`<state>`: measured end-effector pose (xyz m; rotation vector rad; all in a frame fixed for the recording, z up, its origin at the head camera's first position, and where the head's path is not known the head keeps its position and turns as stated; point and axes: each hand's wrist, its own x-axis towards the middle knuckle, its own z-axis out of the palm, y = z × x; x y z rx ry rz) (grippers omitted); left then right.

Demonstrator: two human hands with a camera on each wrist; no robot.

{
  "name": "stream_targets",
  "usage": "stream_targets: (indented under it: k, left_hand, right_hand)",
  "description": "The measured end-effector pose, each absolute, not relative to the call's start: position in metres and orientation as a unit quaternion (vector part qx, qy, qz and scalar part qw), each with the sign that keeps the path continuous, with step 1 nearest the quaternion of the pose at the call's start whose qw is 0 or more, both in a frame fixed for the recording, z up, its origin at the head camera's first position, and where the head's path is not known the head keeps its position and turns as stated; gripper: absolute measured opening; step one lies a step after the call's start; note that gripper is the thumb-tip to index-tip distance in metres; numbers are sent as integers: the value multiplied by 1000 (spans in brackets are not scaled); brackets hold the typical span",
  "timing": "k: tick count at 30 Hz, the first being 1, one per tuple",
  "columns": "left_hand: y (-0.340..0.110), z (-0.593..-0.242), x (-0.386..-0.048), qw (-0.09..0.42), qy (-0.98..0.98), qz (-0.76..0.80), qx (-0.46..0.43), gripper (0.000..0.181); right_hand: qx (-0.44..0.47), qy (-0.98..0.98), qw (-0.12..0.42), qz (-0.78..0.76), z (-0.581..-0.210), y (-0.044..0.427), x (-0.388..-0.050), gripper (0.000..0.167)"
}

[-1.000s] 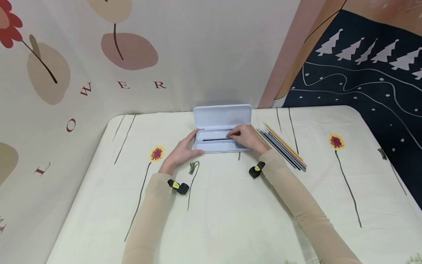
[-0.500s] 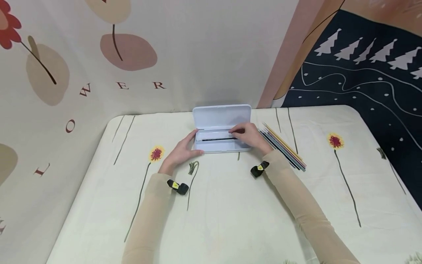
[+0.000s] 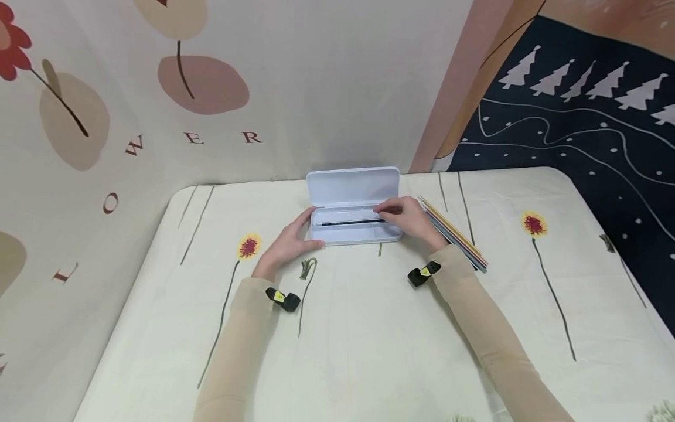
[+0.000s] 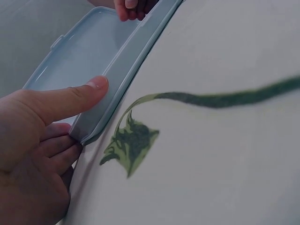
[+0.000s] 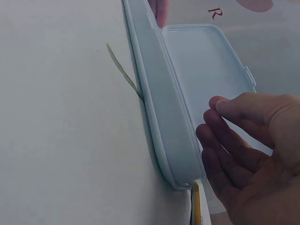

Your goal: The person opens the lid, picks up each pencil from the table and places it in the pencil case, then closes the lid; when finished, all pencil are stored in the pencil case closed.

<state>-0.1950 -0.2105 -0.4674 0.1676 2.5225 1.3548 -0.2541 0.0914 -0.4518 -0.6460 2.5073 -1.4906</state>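
The pale blue pencil case (image 3: 343,235) lies at the centre of the head view, on the white, flower-patterned tabletop (image 3: 369,334), its lid (image 3: 352,186) raised along the rear edge. A single black pencil (image 3: 348,223) lies lengthwise inside, near the middle of the case. At the case's left end, the left hand (image 3: 286,243) holds the corner, thumb and forefinger spread apart; the left wrist view shows the thumb over the front wall and bent fingers against the end. Above the case's right part is the right hand (image 3: 413,220), with the thumb tip against the forefinger tip and the other fingers loosely bent. Right of centre, partly hidden by this hand, a bundle of pencils (image 3: 459,233) slants down to the right. Dark cloth printed with white trees (image 3: 559,129) fills the upper right. Both sleeves are beige, each wrist bearing a small black camera (image 3: 285,300).
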Motion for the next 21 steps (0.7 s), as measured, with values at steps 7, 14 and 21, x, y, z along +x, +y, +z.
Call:
stream_targets:
  k: [7, 14, 21]
  left_hand:
    - [-212, -468, -196, 132, 870, 469, 70, 93]
    - [-214, -468, -196, 131, 872, 466, 68, 94]
    - [-213, -470, -196, 133, 867, 476, 64, 94]
  right_hand:
    - [-214, 823, 76, -521, -444, 107, -245, 17]
    - [-177, 830, 78, -523, -457, 128, -246, 20]
    - [-136, 839, 74, -522, -451, 151, -242, 22]
